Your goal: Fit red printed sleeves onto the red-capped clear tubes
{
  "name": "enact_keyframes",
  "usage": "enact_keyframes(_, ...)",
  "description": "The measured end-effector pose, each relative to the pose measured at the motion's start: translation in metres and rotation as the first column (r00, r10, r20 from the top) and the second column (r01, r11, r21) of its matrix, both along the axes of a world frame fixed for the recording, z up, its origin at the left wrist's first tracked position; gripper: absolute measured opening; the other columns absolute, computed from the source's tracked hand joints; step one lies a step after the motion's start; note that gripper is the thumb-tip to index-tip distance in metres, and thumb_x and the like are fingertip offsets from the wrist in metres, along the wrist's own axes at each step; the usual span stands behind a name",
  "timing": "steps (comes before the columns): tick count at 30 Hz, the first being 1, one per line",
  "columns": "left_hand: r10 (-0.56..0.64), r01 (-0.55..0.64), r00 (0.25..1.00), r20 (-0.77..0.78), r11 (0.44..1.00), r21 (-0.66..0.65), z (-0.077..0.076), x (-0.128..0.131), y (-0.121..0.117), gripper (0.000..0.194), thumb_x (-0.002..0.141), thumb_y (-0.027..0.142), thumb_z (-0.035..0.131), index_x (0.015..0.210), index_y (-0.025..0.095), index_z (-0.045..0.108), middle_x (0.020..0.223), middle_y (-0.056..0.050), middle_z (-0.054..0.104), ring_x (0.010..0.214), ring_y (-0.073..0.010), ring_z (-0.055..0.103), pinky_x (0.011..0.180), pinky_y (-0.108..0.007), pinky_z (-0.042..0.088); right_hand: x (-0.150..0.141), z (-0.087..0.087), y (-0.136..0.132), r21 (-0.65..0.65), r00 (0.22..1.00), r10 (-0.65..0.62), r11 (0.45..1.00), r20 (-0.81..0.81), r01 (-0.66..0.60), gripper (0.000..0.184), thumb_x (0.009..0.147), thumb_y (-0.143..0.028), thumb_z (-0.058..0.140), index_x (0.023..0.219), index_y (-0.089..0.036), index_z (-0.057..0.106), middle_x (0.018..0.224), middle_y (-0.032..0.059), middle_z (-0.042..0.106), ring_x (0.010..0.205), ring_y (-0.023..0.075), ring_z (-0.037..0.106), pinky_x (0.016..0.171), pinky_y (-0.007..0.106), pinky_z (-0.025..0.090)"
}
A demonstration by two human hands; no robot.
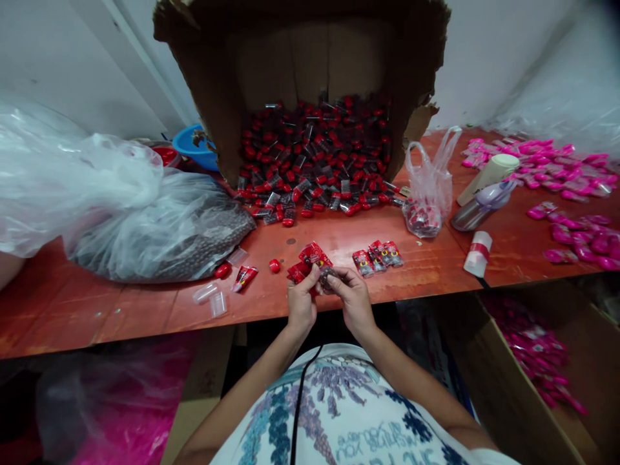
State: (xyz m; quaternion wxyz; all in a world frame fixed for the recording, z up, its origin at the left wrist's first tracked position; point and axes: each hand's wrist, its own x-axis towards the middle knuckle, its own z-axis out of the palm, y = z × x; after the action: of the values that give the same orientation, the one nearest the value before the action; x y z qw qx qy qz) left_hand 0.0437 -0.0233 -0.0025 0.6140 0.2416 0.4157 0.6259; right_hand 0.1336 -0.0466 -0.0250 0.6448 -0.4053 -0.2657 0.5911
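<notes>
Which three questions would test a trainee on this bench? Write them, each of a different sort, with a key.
1. True or false: the large cardboard box is open toward the person.
2. What colour is the basin beside the box: (a) green, (b) blue, (c) yellow?
3. Fill in: the lone red packet lies to the ____ of both hands.

Key: 1 true; 2 b; 3 left.

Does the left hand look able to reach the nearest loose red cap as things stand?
Probably yes: the red cap lies in the open on the table, close to the left hand; only the red packets in its grip look likely to hinder it.
</notes>
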Motion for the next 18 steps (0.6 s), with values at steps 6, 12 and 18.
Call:
enact_keyframes(6,-0.025,0.038,0.987,-0.159,0.996,0.079,0.0,-0.004,-0.001,0.022,0.064,0.028,0.077,0.061,0.014,0.061,0.051,0.004,0.054,0.044,-0.0059,0.044,0.044,-0.019,0.034,0.004,0.005,-0.002,-0.036,0.999,0.032,0.999,-0.021,-0.032,0.021,0.072,-0.028,0.072,0.09,-0.019,0.067,0.081,-0.0001,0.068,0.065,0.0104,0.061,0.06,0.023,0.052)
enact_keyframes(12,-0.031,0.048,0.986,-0.162,0.994,0.1,-0.006,-0.004,-0.006,0.014,0.066,0.026,0.076,0.068,0.015,0.067,0.061,0.003,0.062,0.054,-0.0083,0.052,0.055,-0.021,0.042,-0.001,0.008,-0.002,-0.041,0.999,0.014,0.999,-0.038,-0.016,0.02,0.069,-0.027,0.075,0.085,-0.019,0.066,0.074,-0.0019,0.067,0.061,0.0099,0.061,0.058,0.022,0.052)
enact_keyframes(18,-0.09,0.094,0.992,-0.084,0.995,0.041,-0.015,-0.01,-0.001,0.018,0.062,0.026,0.079,0.07,0.014,0.067,0.062,0.001,0.062,0.053,-0.0087,0.051,0.051,-0.021,0.039,0.002,0.008,-0.001,-0.094,0.987,0.095,0.99,-0.127,-0.108,0.02,0.068,-0.028,0.076,0.082,-0.017,0.068,0.072,-0.0008,0.067,0.058,0.0092,0.061,0.051,0.018,0.052)
